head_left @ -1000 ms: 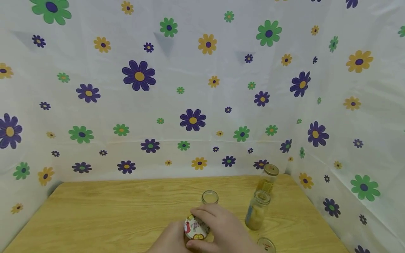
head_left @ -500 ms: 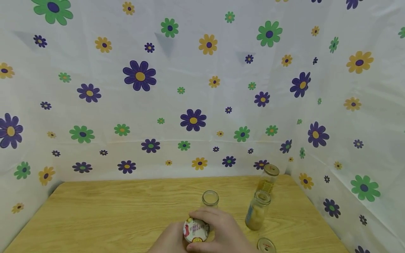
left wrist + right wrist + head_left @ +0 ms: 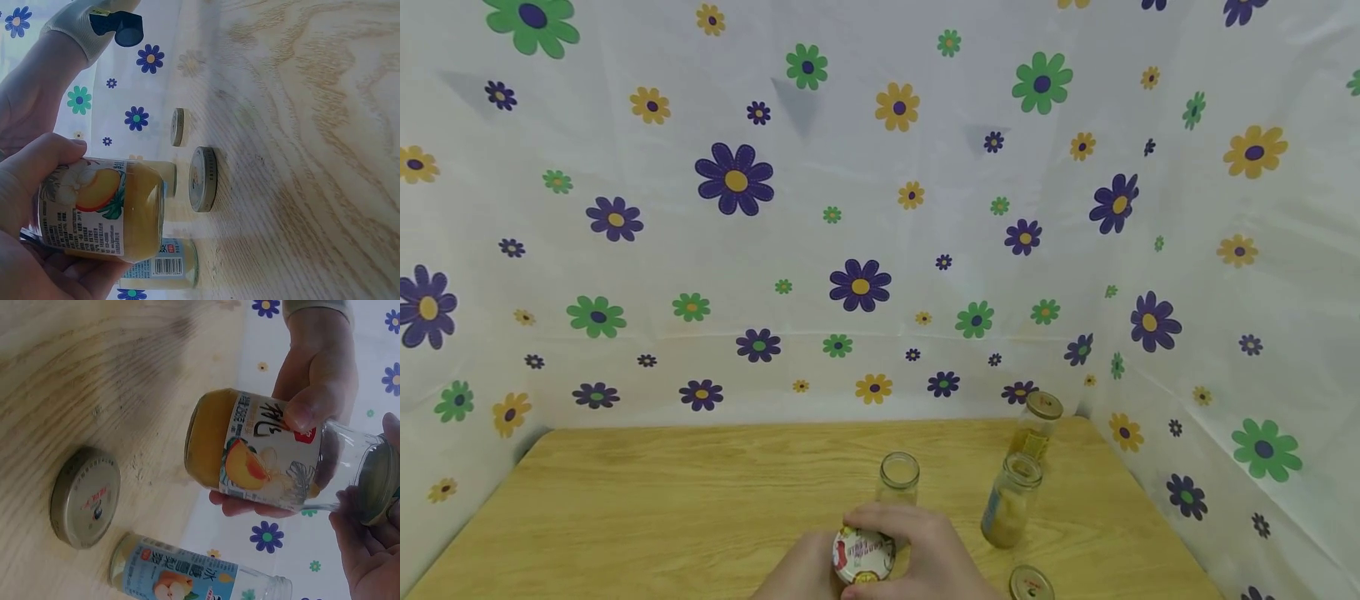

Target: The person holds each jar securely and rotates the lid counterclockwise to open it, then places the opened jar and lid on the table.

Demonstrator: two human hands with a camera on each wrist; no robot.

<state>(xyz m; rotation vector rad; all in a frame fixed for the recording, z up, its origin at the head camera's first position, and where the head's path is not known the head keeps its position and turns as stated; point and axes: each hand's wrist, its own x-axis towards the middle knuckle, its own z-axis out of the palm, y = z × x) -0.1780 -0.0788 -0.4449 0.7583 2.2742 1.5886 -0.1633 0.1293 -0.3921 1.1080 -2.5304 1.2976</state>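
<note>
Flower-print backdrop (image 3: pixel 805 258), wood-grain table (image 3: pixel 662 500): two-handed hold

We judge the step in hand to be work on the printed lid (image 3: pixel 863 557) at the mouth of the peach-label jar (image 3: pixel 265 450), held at the near edge of the table and apparently raised off it. We cannot tell whether the lid is being tightened or loosened, nor whether it is fully seated. In our judgement, the next move calls for a steady jar body and a level turn of the lid.

Left hand (image 3: pixel 805 568): closed round the jar body, thumb across the label, fingers wrapping the opposite side.

Right hand (image 3: pixel 925 550): arched over the top from the right, thumb and fingers set on opposite sides of the lid rim.

Adjacent parts: we find an uncovered jar (image 3: pixel 898 473) just beyond the right hand; farther right, an uncovered blue-label jar (image 3: pixel 1009 510), with a capped jar (image 3: pixel 1033 437) behind it. One loose lid (image 3: pixel 1032 585) lies near the right hand.
</note>
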